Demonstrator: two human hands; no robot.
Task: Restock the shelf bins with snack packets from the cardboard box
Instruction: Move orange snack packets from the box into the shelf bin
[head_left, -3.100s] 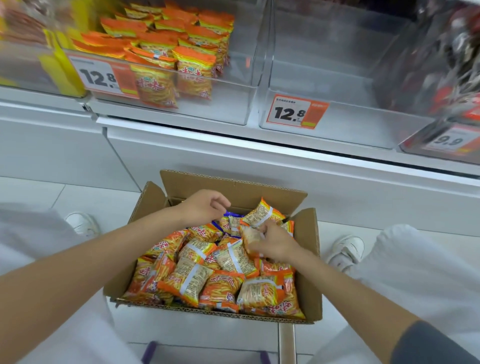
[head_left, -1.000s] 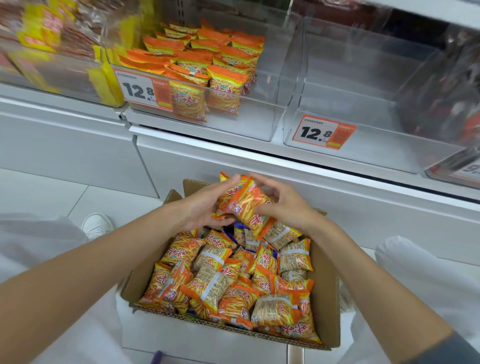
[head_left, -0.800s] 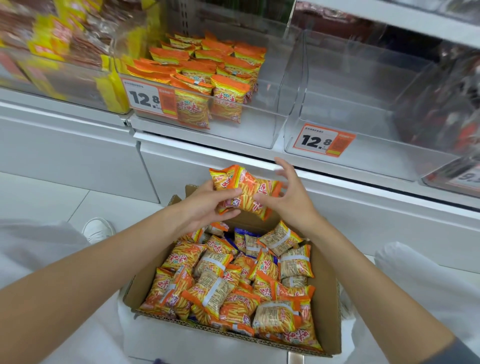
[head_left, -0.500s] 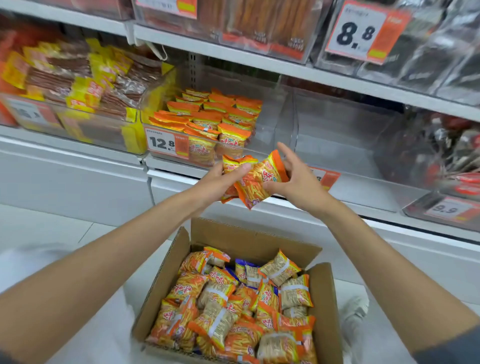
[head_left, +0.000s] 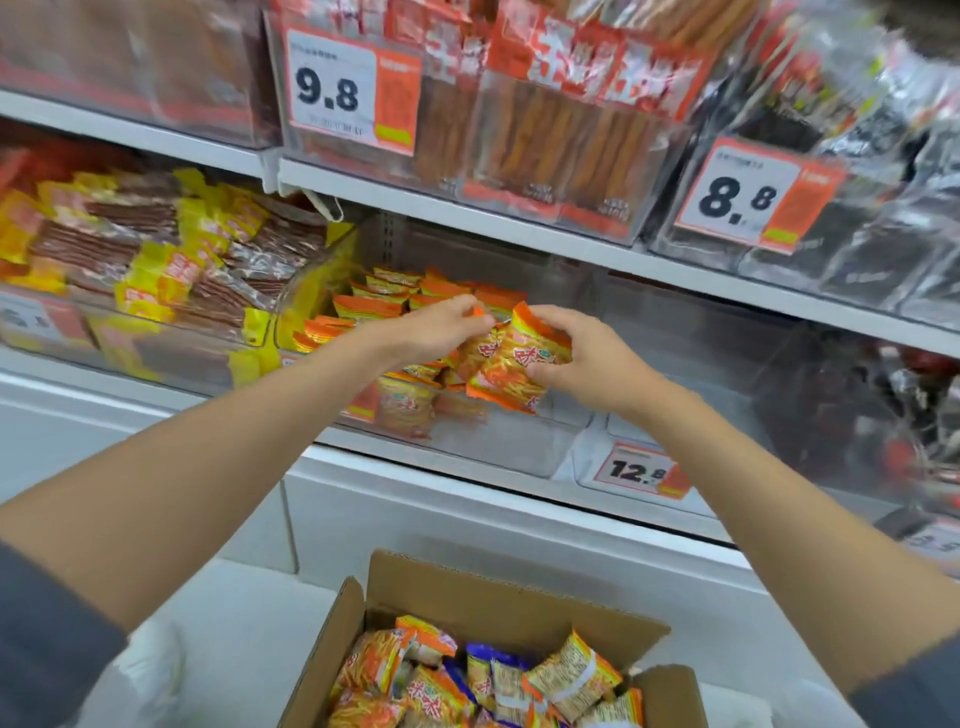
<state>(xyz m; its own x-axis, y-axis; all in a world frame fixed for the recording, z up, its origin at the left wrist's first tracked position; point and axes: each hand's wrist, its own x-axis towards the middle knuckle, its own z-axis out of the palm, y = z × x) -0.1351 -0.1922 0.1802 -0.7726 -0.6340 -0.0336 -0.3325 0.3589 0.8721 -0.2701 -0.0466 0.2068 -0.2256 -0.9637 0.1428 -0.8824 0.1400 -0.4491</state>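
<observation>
The left hand (head_left: 431, 332) has its fingers curled down and pinches the upper edge of a bunch of orange snack packets (head_left: 514, 358), while the right hand (head_left: 587, 364) wraps its fingers and thumb round the same bunch from the other side, so both hands grip it together. The bunch hangs over the front part of a clear shelf bin (head_left: 493, 447), just above the stocked packets (head_left: 384, 306) of the same orange kind that already lie stacked inside, mostly towards the bin's left half. Whether the bunch touches those packets cannot be told. Just right of this bin stands a second clear bin (head_left: 701, 374) with a price tag (head_left: 641, 470) reading 12.8 on its front. To the left, another bin holds yellow and brown packets (head_left: 156, 270). Above, a white shelf edge (head_left: 519, 228) carries more bins of reddish and dark packets, with a tag reading 9.8 (head_left: 353, 91) and a tag reading 8.8 (head_left: 753, 200). Below the arms, near the bottom of the view, an open cardboard box (head_left: 498, 597) holds loose packets (head_left: 571, 675), mainly orange with a few blue ones (head_left: 483, 660) among them
</observation>
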